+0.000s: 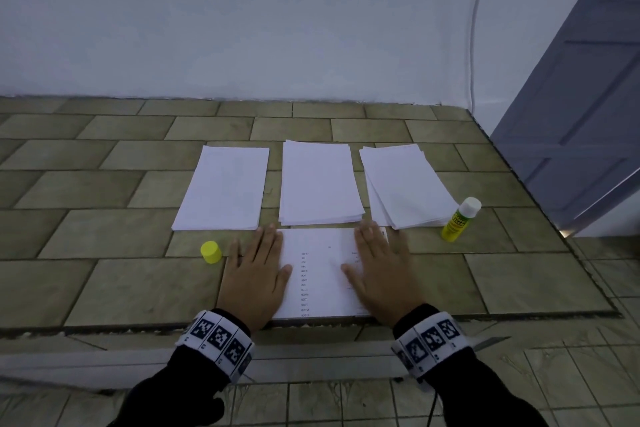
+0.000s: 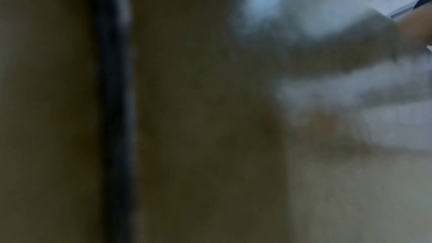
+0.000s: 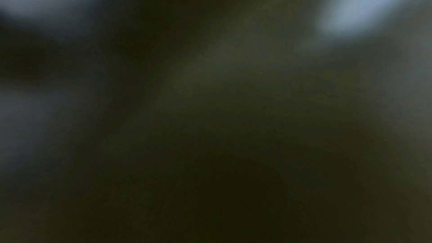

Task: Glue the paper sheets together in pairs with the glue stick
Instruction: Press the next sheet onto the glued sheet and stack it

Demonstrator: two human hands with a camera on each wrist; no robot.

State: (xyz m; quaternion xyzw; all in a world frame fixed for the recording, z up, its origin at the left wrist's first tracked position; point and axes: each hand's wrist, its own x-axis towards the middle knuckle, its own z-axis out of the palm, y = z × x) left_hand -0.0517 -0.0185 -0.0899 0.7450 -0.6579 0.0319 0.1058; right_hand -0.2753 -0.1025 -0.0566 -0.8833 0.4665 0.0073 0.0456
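A printed paper sheet (image 1: pixel 320 274) lies on the tiled surface in front of me. My left hand (image 1: pixel 258 276) lies flat with straight fingers on its left edge. My right hand (image 1: pixel 379 274) presses flat on its right side. Behind it lie three white paper stacks: left (image 1: pixel 223 189), middle (image 1: pixel 318 182) and right (image 1: pixel 407 185). The yellow glue stick (image 1: pixel 460 219) stands uncapped at the right of the stacks. Its yellow cap (image 1: pixel 211 252) sits left of my left hand. Both wrist views are dark and blurred.
The tiled ledge (image 1: pixel 104 184) ends in a front edge just below the sheet. A white wall (image 1: pixel 242 17) rises behind, with a thin cable (image 1: pixel 475 28) running down it. A grey-blue door (image 1: pixel 588 97) stands at the right.
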